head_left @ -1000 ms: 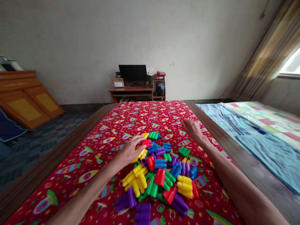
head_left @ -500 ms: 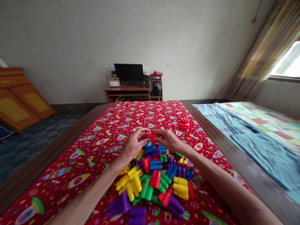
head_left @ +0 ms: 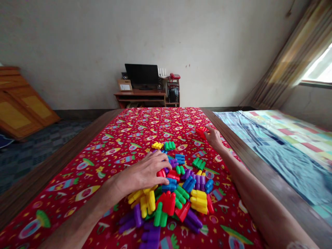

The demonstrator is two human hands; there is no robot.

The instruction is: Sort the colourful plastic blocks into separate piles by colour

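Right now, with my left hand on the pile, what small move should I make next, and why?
Probably close your right hand around the red block at its fingertips. That block lies apart from the pile of plastic blocks on the rocket-print cover, while your left hand is already busy on the pile.

This single head-worn view looks forward and down from just behind the person's arms, along a bed [head_left: 124, 131] with a red rocket-print cover. Close below lie the left hand [head_left: 141, 172], right hand [head_left: 214, 138] and plastic blocks [head_left: 168, 193]; farther off are a computer desk [head_left: 140, 93], the far wall [head_left: 77, 45] and, at upper right, a curtained window [head_left: 319, 64].
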